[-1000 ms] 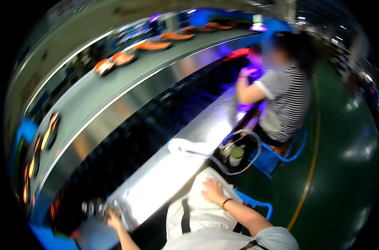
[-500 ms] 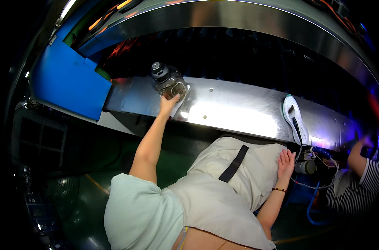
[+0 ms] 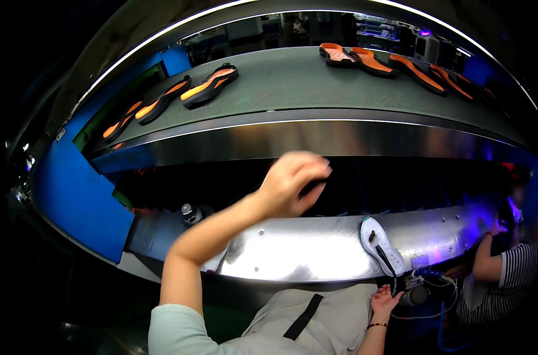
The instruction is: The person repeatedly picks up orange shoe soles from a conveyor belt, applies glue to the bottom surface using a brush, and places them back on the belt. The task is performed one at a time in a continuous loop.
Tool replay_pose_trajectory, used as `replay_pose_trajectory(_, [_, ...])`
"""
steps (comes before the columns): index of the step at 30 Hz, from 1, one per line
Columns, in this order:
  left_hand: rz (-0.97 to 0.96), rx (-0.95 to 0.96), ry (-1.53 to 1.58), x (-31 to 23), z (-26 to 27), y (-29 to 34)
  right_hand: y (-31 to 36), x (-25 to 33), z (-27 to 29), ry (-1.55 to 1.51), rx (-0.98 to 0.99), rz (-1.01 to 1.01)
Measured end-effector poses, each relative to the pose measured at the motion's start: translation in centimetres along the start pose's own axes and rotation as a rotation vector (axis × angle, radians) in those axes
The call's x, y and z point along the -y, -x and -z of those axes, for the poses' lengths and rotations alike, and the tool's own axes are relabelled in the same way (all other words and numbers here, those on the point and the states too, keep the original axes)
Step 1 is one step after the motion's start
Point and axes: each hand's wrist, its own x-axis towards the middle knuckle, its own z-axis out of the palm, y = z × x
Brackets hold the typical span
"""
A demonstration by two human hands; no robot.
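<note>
My left hand (image 3: 295,182) is raised above the dark gap between the steel ledge (image 3: 292,251) and the belt. It is slightly blurred, its fingers curled and thumb apart, with nothing visible in it. Behind my left forearm stands a dark bottle (image 3: 189,213) with a black cap, mostly hidden. A white piece (image 3: 217,261), partly covered by that arm, lies on the ledge. My right hand (image 3: 385,300) rests palm up by my lap, fingers loosely spread and holding nothing. Nearest to it is a white shoe sole (image 3: 372,229) with a slim black object (image 3: 385,259) lying on it.
Several orange-and-black shoe soles (image 3: 209,86) lie on a green conveyor belt (image 3: 275,83) beyond the ledge. A blue panel (image 3: 85,201) borders the left. Cables (image 3: 452,296) and a round canister (image 3: 414,295) are at the right, beside a co-worker in a striped sleeve (image 3: 520,266).
My left hand has let go of the bottle and moved up and right. The view has tilted up, bringing the belt and its soles in. My right hand stays by my lap.
</note>
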Motion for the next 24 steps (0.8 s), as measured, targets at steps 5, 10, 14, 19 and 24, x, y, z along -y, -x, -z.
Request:
replay_pose_trajectory(5, [0.149, 0.217, -0.155, 7.4, -4.9, -11.9, -0.9, 0.2, 0.6, 0.008, -0.106, 0.017])
replay_pose_trajectory(10, [0.660, 0.428, -0.376, 14.5, -8.8, -18.3, 1.1, -0.4, -1.2, 0.107, -0.196, 0.184])
replay_pose_trajectory(14, [0.732, 0.404, -0.574, 19.4, -10.3, -20.5, 3.5, -0.4, -5.5, 0.183, -0.121, 0.414])
replay_pose_trajectory(19, [0.700, 0.630, -0.593, 21.2, -12.8, -18.0, 3.7, 0.4, -9.6, 0.274, 0.221, 0.586])
replay_pose_trajectory(24, [0.659, 0.639, -0.695, 21.6, -14.3, -18.5, 0.7, -0.1, -13.4, 0.873, 0.309, 0.706])
